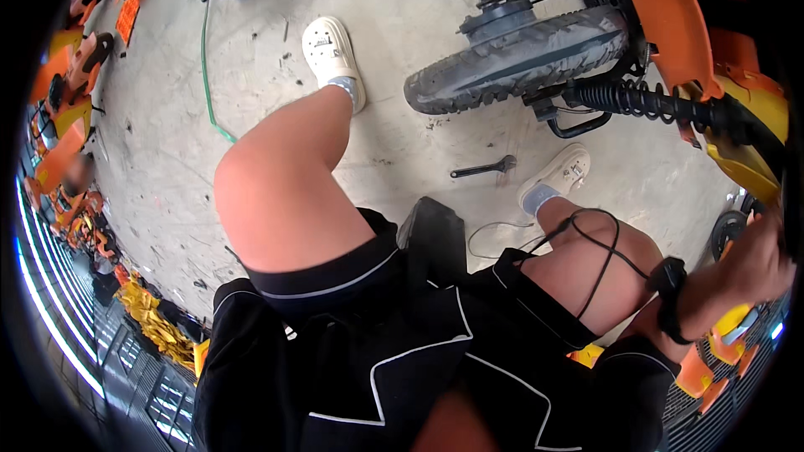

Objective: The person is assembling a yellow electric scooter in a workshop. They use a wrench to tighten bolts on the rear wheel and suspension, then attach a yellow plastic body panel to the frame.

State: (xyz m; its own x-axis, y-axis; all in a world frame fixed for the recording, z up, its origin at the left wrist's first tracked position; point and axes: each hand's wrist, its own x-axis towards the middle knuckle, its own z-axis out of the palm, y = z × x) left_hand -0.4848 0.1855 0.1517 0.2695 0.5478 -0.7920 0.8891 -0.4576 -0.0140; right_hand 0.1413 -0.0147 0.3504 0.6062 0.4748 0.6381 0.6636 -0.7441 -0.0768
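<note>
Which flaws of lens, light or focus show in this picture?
Head view: fisheye distortion, with black corners; bright light strips glare along the left rim; the right hand looks somewhat soft, while the adjustable wrench on the floor reads sharper.

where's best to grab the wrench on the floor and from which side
Probably mid-handle, from above on the person's near side: the wrench lies flat, its slim handle pointing left, its wider head near a white shoe, the tyre beyond.

Pale grey floor (167, 159) with scattered dark flecks, and long, bright white light strips (57, 324) far left.
</note>
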